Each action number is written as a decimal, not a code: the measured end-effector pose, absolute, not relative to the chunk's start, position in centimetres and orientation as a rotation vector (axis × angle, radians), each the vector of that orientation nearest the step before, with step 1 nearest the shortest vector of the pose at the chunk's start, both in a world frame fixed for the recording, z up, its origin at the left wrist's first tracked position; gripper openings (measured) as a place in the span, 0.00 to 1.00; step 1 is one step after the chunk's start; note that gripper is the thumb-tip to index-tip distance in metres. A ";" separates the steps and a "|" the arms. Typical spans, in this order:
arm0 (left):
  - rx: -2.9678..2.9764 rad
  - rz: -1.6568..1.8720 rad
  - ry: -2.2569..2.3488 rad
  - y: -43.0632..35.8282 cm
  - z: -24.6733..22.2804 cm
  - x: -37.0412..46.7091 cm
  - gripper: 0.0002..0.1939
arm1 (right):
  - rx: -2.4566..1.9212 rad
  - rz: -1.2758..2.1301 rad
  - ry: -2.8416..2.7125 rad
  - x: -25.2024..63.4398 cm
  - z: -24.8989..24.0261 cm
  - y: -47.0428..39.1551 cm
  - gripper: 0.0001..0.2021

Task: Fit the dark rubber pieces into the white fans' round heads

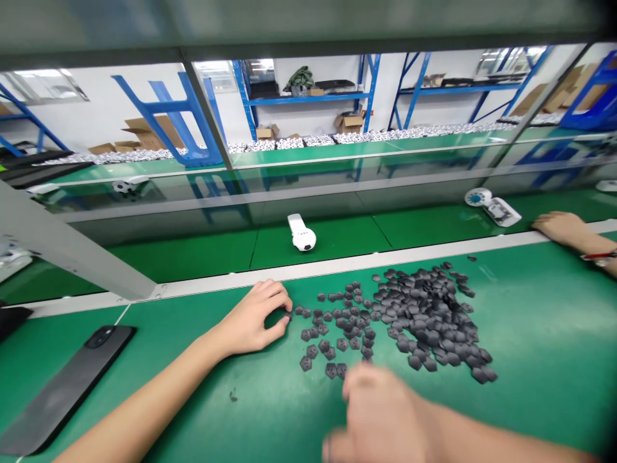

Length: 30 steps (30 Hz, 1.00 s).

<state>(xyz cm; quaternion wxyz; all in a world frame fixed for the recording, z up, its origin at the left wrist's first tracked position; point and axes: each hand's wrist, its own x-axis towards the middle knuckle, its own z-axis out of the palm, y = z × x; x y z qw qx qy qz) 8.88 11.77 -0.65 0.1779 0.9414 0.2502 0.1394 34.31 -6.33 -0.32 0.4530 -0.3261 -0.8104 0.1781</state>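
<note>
Many small black pentagon pieces [429, 315] lie on the green tabletop [241, 424], heaped toward the right and spread thinner toward the middle. My left hand [255, 318] rests at the left edge of the spread, thumb and fingers curled around a dark piece at their tips. Blurred by motion, my right hand [380, 411] is over the near side of the scattered pieces, just below a pair of them. Its fingertips are smeared, so whether it holds anything cannot be made out.
A black phone [67, 392] lies at the left. Behind the pale rail, a white device with a ball-shaped end [303, 238] sits on the green belt, with another white device [501, 211] farther right. Another person's hand [563, 228] rests at the right. A metal post [87, 251] stands left.
</note>
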 end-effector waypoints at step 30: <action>2.660 0.461 0.729 11.9 -1.4 9.0 0.05 | -1.482 0.041 -2.322 42.6 -0.9 -0.2 0.11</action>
